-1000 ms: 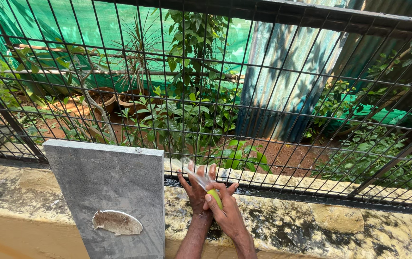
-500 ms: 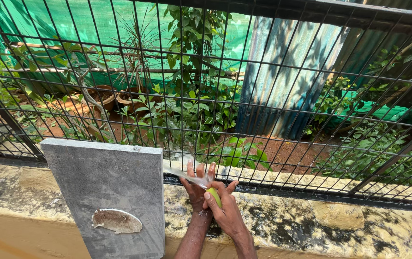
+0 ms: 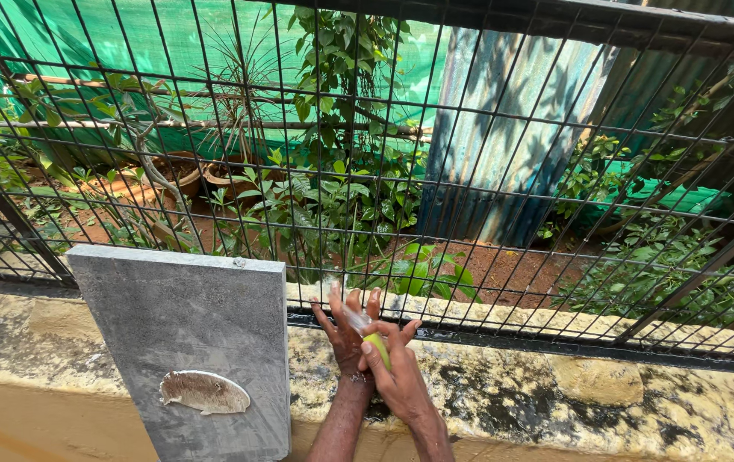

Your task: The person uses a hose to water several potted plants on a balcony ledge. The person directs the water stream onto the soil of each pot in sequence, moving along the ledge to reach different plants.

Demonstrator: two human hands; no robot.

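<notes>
The green bottle [image 3: 378, 349] stays gripped in your right hand [image 3: 397, 381], its stream now shorter than before, wetting your open-fingered left hand [image 3: 345, 334] beside the grey slab [image 3: 187, 334].

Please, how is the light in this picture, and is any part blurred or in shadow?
Head view: strong sun; leaf shadows dapple the blue sheet; the stone slab is sharp and evenly lit; the water by the left hand and right hand is blurred; the fence lines bend slightly near the edges.

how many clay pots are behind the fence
2: both clay pots sit on the soil left of centre, one beside the other, partly screened by plants. More may be hidden in the foliage.
</notes>
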